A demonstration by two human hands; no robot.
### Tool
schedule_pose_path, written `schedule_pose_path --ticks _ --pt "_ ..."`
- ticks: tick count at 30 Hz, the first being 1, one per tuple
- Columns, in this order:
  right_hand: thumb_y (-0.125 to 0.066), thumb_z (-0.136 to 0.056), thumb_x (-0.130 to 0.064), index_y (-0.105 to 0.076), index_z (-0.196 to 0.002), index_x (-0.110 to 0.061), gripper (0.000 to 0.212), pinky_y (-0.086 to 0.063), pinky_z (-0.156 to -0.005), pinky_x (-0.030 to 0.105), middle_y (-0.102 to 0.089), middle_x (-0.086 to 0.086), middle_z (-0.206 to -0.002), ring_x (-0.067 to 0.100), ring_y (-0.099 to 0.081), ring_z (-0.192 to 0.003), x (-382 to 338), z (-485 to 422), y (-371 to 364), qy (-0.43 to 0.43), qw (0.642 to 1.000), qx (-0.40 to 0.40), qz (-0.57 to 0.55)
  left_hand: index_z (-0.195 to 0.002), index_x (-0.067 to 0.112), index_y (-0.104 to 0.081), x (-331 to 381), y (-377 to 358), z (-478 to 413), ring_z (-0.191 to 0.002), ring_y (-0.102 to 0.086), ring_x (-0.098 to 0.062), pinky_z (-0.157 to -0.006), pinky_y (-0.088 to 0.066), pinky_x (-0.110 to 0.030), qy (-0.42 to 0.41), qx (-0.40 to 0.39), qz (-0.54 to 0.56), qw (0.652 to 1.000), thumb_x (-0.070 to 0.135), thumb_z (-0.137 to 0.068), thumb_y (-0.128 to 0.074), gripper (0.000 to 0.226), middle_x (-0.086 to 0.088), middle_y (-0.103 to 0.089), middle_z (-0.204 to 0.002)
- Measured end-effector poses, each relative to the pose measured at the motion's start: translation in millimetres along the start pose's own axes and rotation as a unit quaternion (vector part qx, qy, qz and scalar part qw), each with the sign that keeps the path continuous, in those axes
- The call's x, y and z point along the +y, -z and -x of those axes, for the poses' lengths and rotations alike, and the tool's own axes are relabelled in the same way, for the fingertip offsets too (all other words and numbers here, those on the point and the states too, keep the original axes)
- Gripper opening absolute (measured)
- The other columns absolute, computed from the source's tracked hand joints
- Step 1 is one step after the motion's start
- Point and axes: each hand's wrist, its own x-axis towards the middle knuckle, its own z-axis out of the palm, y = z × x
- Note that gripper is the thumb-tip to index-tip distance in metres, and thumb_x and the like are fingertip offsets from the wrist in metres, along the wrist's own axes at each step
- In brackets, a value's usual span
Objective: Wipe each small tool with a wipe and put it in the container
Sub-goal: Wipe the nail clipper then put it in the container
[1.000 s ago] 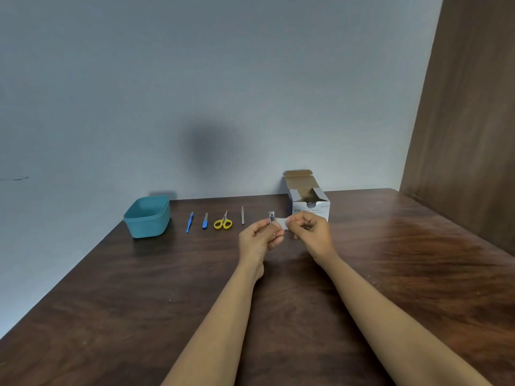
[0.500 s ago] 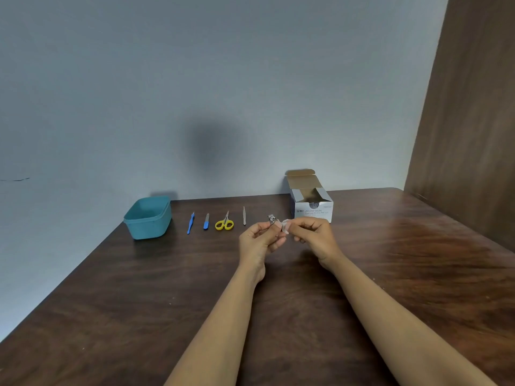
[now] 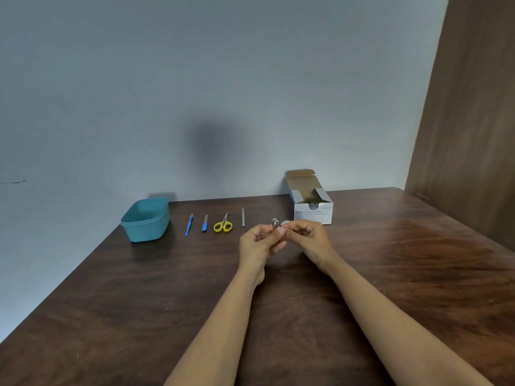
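Pinching clipper (image 3: 275, 223) in left hand (image 3: 262, 242); pinching wipe (image 3: 284, 224) just beside it in right hand (image 3: 309, 238). Container (image 3: 146, 220) well left of left hand, four tools (image 3: 225, 220) between. Box (image 3: 313, 214) just beyond right hand.

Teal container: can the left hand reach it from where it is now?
Probably yes. The container stands open to the left of the left hand, which pinches a small metal tool. Only flat tools lie between, low enough to pass over.
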Motion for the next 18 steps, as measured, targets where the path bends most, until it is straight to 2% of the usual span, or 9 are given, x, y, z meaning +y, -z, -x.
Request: schedule_pose_path --ticks 2,4,9,15,18 --pt "-0.064 -0.087 -0.001 -0.071 -0.088 -0.015 0.016 -0.051 -0.073 0.022 -0.070 0.001 -0.079 0.008 -0.063 -0.075 2.0 -0.8 0.1 0.010 0.999 -0.005 0.036 -0.085 0.004 -0.066 -0.4 -1.0 0.4 -0.070 -0.071 -0.015 -0.061 -0.058 -0.021 -0.005 0.002 -0.004 1.000 -0.002 -0.080 -0.070 0.009 -0.008 -0.071 -0.077" --pt "-0.062 -0.089 -0.003 -0.069 -0.085 -0.018 0.017 -0.048 -0.070 0.019 -0.068 -0.006 -0.073 0.005 -0.060 -0.070 2.3 -0.8 0.2 0.013 0.999 -0.001 0.046 -0.086 0.005 -0.066 0.4 -2.1 1.6 -0.067 -0.070 -0.013 -0.061 -0.058 -0.021 -0.005 0.001 -0.009 1.000 -0.002 -0.080 -0.070 0.010 -0.006 -0.071 -0.072" --pt "-0.059 -0.090 -0.001 -0.066 -0.079 -0.012 0.018 -0.041 -0.057 0.010 -0.062 -0.014 -0.060 -0.004 -0.053 -0.058 -1.2 -0.9 2.8 -0.024 0.999 0.036 0.000 -0.095 0.001 -0.066 -1.0 -3.1 1.8 -0.065 -0.068 -0.013 -0.054 -0.054 -0.017 -0.008 0.005 -0.057 0.998 0.000 -0.081 -0.070 0.015 -0.008 -0.068 -0.069" --pt "-0.061 -0.091 -0.010 -0.067 -0.073 -0.014 0.020 -0.036 -0.051 0.015 -0.050 -0.007 -0.053 0.002 -0.042 -0.050 -1.5 -2.8 1.9 -0.078 0.992 0.084 -0.056 -0.089 0.002 -0.066 -4.7 -4.9 0.8 -0.061 -0.062 -0.014 -0.050 -0.048 -0.016 -0.030 0.035 -0.126 0.991 0.001 -0.080 -0.072 0.011 -0.007 -0.066 -0.065" --pt "-0.063 -0.090 -0.012 -0.069 -0.080 -0.009 0.013 -0.036 -0.049 0.015 -0.049 -0.005 -0.053 0.003 -0.041 -0.048 -4.8 -3.9 -4.4 -0.113 0.980 0.125 -0.105 -0.092 0.000 -0.067 -5.8 -4.4 0.7 -0.062 -0.064 -0.013 -0.050 -0.048 -0.016 -0.040 0.044 -0.158 0.986 0.003 -0.080 -0.073 0.013 -0.008 -0.068 -0.067"
